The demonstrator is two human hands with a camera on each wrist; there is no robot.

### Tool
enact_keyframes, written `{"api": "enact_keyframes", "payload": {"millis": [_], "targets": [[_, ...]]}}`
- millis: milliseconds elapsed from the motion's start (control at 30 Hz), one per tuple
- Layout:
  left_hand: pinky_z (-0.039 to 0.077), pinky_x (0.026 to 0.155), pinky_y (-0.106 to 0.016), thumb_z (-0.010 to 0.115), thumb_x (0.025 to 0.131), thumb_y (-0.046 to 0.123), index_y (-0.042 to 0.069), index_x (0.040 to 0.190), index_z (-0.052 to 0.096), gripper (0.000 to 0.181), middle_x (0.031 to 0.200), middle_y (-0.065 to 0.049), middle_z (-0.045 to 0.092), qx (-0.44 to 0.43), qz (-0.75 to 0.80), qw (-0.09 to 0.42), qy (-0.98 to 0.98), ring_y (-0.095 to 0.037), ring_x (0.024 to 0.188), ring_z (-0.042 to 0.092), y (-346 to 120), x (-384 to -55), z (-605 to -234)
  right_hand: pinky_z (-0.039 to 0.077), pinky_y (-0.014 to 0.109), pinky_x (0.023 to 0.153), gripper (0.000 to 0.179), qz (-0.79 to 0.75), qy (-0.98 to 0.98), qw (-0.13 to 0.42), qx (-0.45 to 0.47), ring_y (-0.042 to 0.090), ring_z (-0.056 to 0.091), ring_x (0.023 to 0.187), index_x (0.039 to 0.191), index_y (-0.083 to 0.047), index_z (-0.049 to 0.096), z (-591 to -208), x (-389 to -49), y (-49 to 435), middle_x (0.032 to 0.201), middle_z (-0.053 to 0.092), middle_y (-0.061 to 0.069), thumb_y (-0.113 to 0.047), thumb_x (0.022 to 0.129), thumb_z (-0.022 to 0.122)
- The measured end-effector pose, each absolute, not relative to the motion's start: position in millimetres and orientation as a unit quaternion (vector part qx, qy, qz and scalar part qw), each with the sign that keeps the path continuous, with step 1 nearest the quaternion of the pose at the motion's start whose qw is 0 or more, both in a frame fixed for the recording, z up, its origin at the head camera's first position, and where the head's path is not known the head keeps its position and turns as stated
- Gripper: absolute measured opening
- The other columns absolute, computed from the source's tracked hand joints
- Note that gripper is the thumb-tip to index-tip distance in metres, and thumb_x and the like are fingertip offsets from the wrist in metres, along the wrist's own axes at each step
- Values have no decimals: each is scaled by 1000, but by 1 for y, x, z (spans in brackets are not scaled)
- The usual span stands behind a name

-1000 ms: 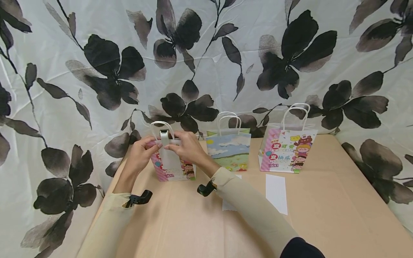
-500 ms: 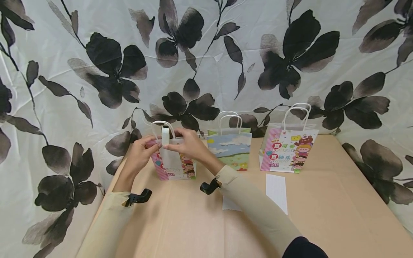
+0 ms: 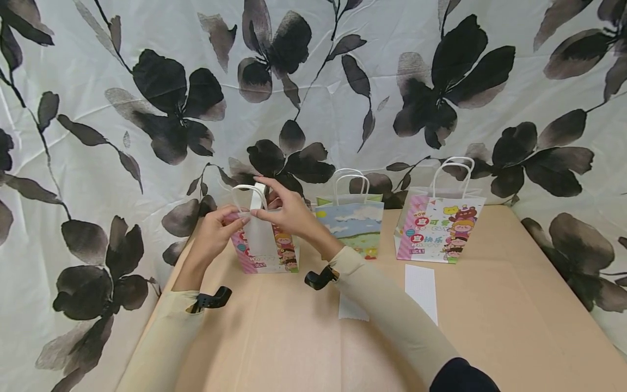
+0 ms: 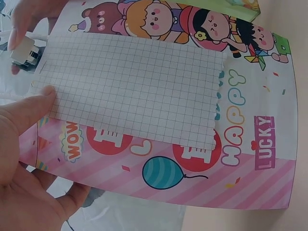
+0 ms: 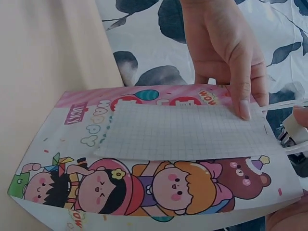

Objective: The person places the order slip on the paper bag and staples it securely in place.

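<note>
A paper gift bag (image 3: 287,253) with a cartoon print and white twisted handles stands at the table's left. On its front lies a slip of squared paper (image 4: 134,91) with one torn edge; a small staple-like mark (image 5: 265,129) shows near its upper end. My left hand (image 3: 215,231) pinches the slip to the bag's top edge, thumb in front and fingers behind. A white stapler (image 3: 258,197) is held between thumb and fingers of my right hand (image 3: 291,215), tilted, by the handles just above the bag's top edge. Both wrist views show only the stapler's end.
A landscape-print gift bag (image 3: 348,226) stands right of the held bag, and another cartoon gift bag (image 3: 436,231) farther right. Two more paper slips lie in front of them: one slip (image 3: 420,286) in full view, the other slip (image 3: 352,309) partly under my right forearm. Floral cloth (image 3: 338,109) hangs behind.
The stapler has shifted up and right from the bag's top edge and tilted. My right index finger has risen over its top. My left hand keeps its pinch on bag and slip.
</note>
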State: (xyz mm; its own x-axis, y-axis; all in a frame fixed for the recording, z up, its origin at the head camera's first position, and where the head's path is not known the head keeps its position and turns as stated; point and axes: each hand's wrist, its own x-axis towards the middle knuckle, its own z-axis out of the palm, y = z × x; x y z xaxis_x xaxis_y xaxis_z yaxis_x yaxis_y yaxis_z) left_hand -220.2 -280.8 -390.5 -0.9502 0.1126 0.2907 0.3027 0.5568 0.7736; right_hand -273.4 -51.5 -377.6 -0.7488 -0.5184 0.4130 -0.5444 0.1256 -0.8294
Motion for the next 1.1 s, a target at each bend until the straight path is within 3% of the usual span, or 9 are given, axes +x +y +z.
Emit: {"api": "enact_keyframes", "payload": {"millis": [333,567,767,1100], "targets": [[51,71,-21,68,99,17,6,118,72,22,105,-10,65,-121,-443,96,-883,-23,88,60,-276,-220,-388,56,26,68,47,553,-779,31,294,13,67,84,118,-14,50,-366,-270,-45,104,64,3,-39,89,79],[54,77,-23,67,99,16,4,122,70,26,115,-15,68,-111,-469,82,-872,-30,97,68,-278,-224,-390,54,25,75,36,544,-794,60,264,16,62,92,120,-8,54,-354,-265,-40,113,61,6,-27,94,72],[53,76,-23,68,99,24,6,120,71,27,109,-13,69,-104,-460,82,-878,-23,92,66,-281,-225,-389,53,28,79,31,528,-800,103,265,19,58,98,117,-5,58,-340,-254,-24,116,55,9,-23,96,72],[52,76,-26,69,98,24,8,121,71,28,107,-13,71,-111,-452,69,-882,-19,90,64,-282,-227,-386,55,25,79,29,528,-791,76,301,16,62,95,116,-7,66,-327,-227,6,113,60,6,-23,94,75]]}}
